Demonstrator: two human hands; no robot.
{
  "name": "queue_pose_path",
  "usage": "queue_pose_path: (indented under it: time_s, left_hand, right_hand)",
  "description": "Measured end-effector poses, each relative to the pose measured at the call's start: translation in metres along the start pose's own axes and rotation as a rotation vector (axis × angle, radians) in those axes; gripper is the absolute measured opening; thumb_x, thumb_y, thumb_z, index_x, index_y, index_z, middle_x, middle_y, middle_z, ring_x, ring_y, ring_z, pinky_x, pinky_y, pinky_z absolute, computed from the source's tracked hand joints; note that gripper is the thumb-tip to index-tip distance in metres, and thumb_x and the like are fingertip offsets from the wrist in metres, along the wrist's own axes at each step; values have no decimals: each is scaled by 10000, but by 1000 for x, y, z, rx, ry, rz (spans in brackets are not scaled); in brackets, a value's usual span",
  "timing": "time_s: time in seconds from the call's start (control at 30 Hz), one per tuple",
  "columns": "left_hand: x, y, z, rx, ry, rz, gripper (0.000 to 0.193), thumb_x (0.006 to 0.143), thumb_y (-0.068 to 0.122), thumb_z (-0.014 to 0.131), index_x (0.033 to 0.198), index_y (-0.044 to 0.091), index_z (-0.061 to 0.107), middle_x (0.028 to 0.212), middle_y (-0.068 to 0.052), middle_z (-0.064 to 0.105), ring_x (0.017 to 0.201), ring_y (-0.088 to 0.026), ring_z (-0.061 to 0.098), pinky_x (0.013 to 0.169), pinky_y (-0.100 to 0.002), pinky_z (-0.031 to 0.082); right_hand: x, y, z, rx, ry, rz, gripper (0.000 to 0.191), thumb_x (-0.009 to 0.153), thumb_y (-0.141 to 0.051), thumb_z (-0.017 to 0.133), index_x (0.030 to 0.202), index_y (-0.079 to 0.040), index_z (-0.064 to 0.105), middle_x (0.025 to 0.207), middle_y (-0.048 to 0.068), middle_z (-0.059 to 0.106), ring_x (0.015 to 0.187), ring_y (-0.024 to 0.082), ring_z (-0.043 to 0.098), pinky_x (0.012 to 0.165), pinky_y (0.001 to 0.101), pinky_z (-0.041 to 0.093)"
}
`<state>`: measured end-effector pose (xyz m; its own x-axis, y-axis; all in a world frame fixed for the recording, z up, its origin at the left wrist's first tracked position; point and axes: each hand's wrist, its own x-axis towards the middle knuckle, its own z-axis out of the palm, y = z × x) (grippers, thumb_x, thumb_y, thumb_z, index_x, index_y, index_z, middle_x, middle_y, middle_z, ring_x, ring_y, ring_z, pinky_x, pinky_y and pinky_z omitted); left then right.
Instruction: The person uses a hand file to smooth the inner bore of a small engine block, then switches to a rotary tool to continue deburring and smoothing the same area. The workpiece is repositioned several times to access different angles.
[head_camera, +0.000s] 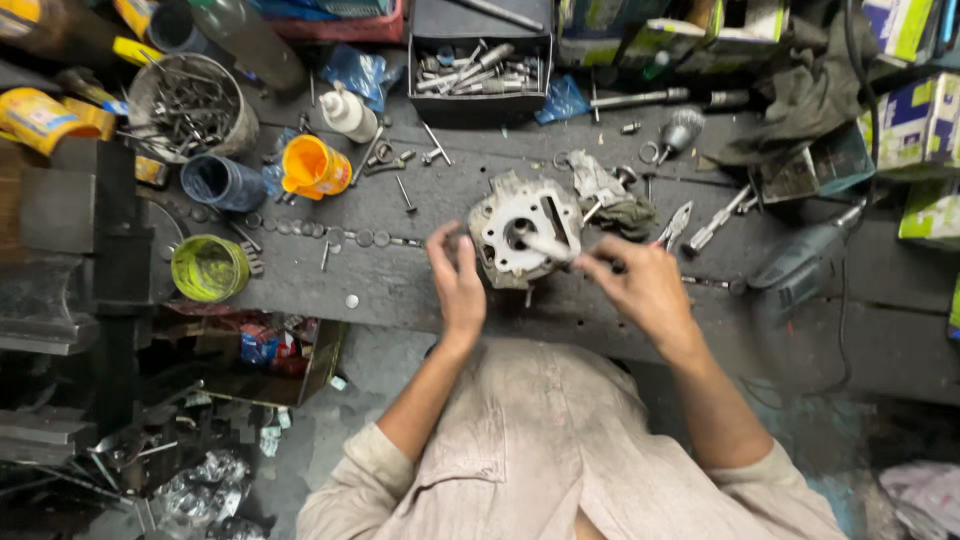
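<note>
Cylinder head sits near the worktop's front edge, about mid-width. Left hand is loose, fingers spread, touching the head's left side. Right hand pinches a slim rod that is poked into the head's centre. Pliers and rag lie just right of it.

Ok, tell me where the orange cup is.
The orange cup lies tipped on the bench's left part, between the blue cup and the white squeeze bottle.

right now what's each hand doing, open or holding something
Left hand: open, fingers spread beside the metal engine part, holding nothing.
Right hand: closed on a slim light-coloured tool pointing into the engine part.
</note>
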<state>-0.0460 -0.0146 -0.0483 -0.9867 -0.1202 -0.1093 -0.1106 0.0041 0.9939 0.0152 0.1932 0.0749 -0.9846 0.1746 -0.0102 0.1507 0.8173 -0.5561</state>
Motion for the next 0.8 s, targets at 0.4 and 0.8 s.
queue_pose_path:
  time_s: [0.4,0.8]
  left_hand:
    - [99,38,24,126,-372,304,263,1004,160,656,1246,72,707,1231,-61,750,1165,-188,692,1041,-342,514]
    - [108,36,34,149,-709,400,311,1006,131,630,1304,97,714,1181,-72,739,1125,-202,662,1030,-325,493]
  right_hand:
    - [12,-17,-22,-173,-163,67,314,892,-461,731,995,-168,778,727,138,727,681,368,704,618,474,541]
    - [20,-4,-30,-175,-193,19,304,890,-428,735,1078,-193,781,856,113,757,756,352,713,672,471,549]
